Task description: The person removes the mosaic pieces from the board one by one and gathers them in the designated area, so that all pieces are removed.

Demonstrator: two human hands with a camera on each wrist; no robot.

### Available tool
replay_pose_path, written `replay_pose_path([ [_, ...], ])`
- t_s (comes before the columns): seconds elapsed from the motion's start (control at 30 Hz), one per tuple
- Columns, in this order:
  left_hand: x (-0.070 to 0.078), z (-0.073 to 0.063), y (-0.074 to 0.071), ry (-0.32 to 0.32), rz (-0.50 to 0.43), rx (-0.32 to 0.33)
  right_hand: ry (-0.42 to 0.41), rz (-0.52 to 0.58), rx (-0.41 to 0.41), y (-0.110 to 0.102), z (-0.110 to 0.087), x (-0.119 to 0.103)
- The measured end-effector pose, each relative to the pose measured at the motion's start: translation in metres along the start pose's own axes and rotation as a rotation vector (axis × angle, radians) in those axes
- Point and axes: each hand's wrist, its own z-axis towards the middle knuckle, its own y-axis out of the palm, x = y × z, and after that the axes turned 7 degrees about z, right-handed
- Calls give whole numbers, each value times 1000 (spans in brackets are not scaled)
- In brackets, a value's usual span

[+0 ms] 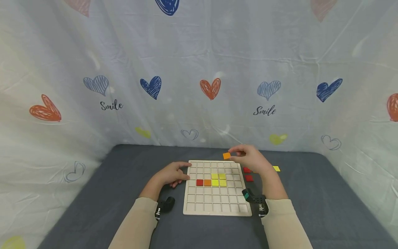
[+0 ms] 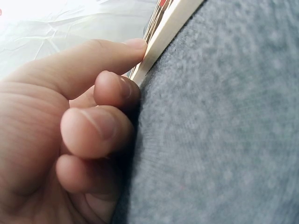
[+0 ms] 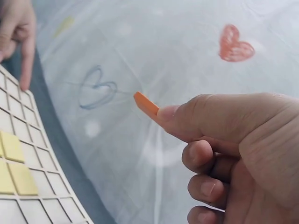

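A wooden grid board (image 1: 217,207) lies on the table with four yellow tiles (image 1: 222,182) set in a two-by-two block. Left of that block, in its lower row, sit a red tile (image 1: 199,182) and an orange tile (image 1: 207,182). My right hand (image 1: 248,159) pinches another orange tile (image 3: 147,105) between thumb and forefinger, held up just past the board's far edge. At the board's left side, my left hand (image 1: 170,173) touches the edge with thumb and forefinger, the forefinger reaching the far corner. Its other fingers (image 2: 98,130) are bent beside the board.
Right of the board lie red tiles (image 1: 249,178) and a yellow tile (image 1: 276,168), partly behind my right forearm. A grey cloth (image 1: 93,207) covers the table. Behind it hangs a pale curtain (image 1: 186,52) printed with hearts. Both wrists wear black camera straps (image 1: 256,199).
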Motion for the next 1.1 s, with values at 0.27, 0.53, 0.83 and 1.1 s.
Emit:
replay_pose_path([
  [0.27, 0, 0, -1, -7, 2, -7, 33, 48, 5, -31, -14, 13],
  [0.53, 0, 0, 0, -5, 8, -5, 75, 1, 27, -58, -30, 36],
  [0.83, -1, 0, 0, 7, 19, -2, 230, -40, 21, -72, -42, 69],
  [1.1, -2, 1, -1, 16, 4, -5, 304, 7, -86, -69, -45, 92],
])
